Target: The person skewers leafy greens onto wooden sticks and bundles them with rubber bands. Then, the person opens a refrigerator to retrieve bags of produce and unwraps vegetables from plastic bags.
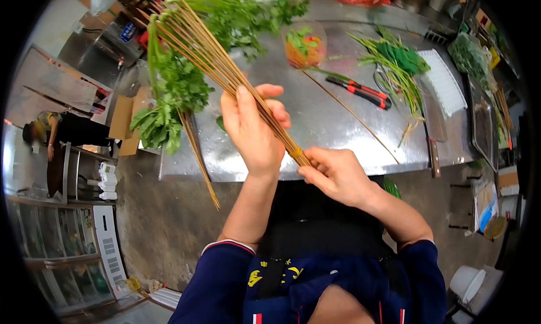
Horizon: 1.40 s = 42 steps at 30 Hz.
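A bundle of long thin brown sticks (209,54) slants across the view above the metal table. My left hand (253,127) holds it around the middle, thumb on top and fingers behind. At its lower end is a yellow tie (295,152), and my right hand (341,177) is closed there with thumb and fingers. The upper ends fan apart over leafy green herbs (177,87). One loose stick (355,114) lies on the table. A second group of sticks (197,155) pokes out past the front edge.
On the metal table (321,121) lie a red-and-black tool (360,92), a knife (433,149), green stalks (406,81) and a white perforated tray (442,81). A clear tub (305,48) with red and green food stands at the back. Another person (73,129) is at far left.
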Each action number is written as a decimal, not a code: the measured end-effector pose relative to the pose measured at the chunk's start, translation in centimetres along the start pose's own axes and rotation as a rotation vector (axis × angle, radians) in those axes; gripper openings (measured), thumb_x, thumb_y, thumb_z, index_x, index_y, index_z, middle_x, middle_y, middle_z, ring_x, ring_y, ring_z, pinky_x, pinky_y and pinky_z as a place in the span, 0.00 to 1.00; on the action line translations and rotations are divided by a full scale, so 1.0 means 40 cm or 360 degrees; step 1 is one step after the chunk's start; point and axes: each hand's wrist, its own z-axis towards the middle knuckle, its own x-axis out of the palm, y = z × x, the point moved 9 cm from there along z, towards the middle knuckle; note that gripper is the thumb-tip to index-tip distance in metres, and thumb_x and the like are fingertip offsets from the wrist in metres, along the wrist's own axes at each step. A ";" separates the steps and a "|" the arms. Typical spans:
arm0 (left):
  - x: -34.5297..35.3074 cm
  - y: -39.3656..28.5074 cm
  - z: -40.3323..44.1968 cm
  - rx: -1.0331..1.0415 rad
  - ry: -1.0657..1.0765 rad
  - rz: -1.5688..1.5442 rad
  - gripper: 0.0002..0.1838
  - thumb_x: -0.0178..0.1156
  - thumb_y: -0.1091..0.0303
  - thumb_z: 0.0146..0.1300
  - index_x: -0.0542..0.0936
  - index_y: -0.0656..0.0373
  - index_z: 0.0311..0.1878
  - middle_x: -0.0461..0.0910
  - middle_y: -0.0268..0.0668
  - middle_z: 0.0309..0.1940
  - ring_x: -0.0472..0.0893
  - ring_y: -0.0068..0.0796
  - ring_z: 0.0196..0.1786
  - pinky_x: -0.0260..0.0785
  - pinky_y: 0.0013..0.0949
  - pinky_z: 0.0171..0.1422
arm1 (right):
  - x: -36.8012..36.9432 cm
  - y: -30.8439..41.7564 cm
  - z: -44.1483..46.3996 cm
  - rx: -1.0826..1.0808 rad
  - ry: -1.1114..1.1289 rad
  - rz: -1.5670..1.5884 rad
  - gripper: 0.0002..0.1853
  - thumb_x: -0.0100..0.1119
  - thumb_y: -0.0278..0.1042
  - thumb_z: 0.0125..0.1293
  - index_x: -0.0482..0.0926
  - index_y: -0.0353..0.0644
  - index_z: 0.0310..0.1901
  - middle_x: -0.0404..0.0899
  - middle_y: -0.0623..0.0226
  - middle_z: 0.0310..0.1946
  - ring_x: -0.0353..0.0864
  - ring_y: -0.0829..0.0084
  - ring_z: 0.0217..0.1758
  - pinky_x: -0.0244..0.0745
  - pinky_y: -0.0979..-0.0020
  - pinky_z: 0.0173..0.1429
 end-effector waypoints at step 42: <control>-0.439 -0.101 0.421 0.0380 -0.0192 0.2171 0.10 0.52 0.64 0.63 0.75 0.61 0.34 0.71 0.32 0.15 0.71 0.21 0.20 0.63 0.30 0.25 | -0.133 -0.456 -0.124 0.0295 -0.0889 -0.0141 0.06 0.53 0.28 0.61 0.77 0.37 0.36 0.76 0.62 0.25 0.74 0.71 0.22 0.68 0.74 0.28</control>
